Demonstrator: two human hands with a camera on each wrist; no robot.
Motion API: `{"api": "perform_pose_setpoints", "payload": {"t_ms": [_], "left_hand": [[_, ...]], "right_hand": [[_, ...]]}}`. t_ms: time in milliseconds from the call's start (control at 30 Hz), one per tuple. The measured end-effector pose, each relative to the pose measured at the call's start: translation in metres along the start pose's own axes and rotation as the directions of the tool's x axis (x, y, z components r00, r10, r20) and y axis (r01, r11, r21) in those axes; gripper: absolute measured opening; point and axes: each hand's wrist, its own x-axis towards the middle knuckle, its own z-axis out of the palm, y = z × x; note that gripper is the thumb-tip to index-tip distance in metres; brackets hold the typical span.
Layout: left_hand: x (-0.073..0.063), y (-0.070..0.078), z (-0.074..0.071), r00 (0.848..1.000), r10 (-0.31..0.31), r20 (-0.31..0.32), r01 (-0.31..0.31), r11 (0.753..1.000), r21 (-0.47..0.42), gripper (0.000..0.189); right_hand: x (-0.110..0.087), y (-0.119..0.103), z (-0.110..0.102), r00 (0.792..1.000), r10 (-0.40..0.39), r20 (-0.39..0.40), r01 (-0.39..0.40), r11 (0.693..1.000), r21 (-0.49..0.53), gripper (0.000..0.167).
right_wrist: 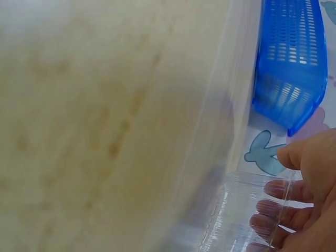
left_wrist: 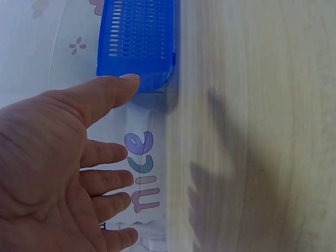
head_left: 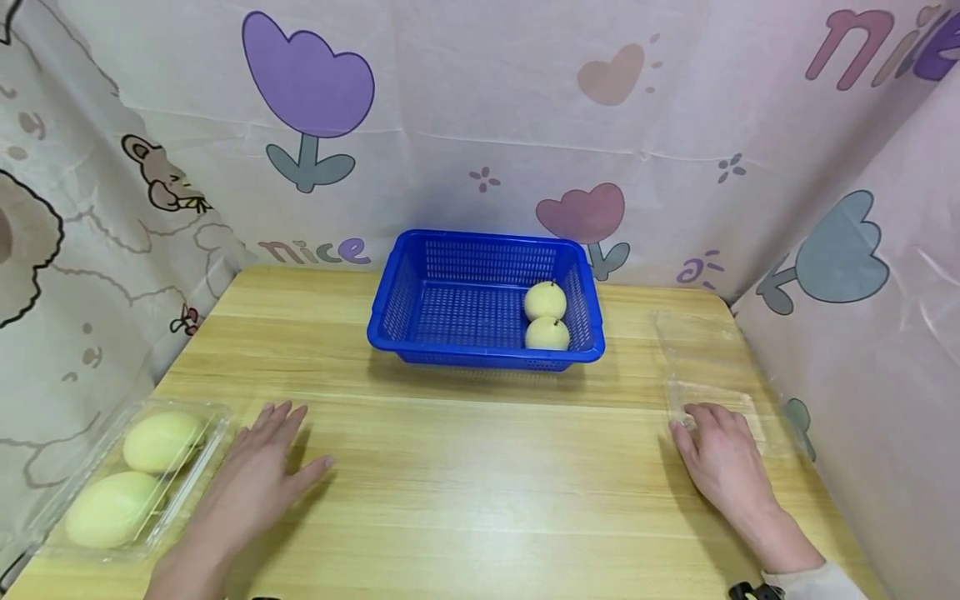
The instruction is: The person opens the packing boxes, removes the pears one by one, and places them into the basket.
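Observation:
My left hand (head_left: 251,479) hovers above the table with its fingers spread, just right of a clear plastic box (head_left: 217,417). Inside that box lie two pale yellow-green pears, a rear pear (head_left: 161,440) and a front pear (head_left: 112,510). The left palm (left_wrist: 47,173) holds nothing. Over on the right, my right hand (head_left: 723,458) grips the near left side of another clear plastic box (head_left: 708,350), which has no fruit in it. Its fingers (right_wrist: 270,207) show through the clear plastic; the thumb is on the other side of the wall.
A blue mesh basket (head_left: 483,360) stands at the back middle of the wooden table (head_left: 465,467). Two pears, one behind (head_left: 545,300) and one in front (head_left: 547,333), sit in its right end. Printed cloth (head_left: 465,100) hangs behind and along both sides.

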Motion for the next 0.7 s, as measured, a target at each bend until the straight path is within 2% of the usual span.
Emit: {"api": "perform_pose_setpoints", "payload": {"t_ms": [133, 467, 600, 700], "left_hand": [[-0.002, -0.004, -0.001, 1.0, -0.002, -0.019, 0.003, 1.0, 0.008, 0.09], [-0.005, -0.014, -0.006, 0.999, -0.011, -0.048, 0.011, 1.0, -0.013, 0.088], [-0.008, -0.021, -0.013, 0.996, -0.05, -0.072, 0.047, 0.998, -0.041, 0.087], [-0.011, -0.029, -0.021, 0.987, -0.107, -0.118, 0.1, 0.993, -0.066, 0.083]], "right_hand": [[0.003, 0.001, 0.001, 1.0, 0.022, 0.01, -0.022, 1.0, 0.002, 0.035], [0.017, 0.006, 0.003, 1.0, 0.006, 0.016, -0.006, 1.0, -0.017, 0.035], [0.019, 0.005, 0.001, 0.999, 0.031, 0.013, -0.03, 0.999, -0.041, 0.041], [0.018, 0.001, 0.001, 0.999, 0.009, -0.051, -0.012, 0.998, -0.055, 0.049]]}}
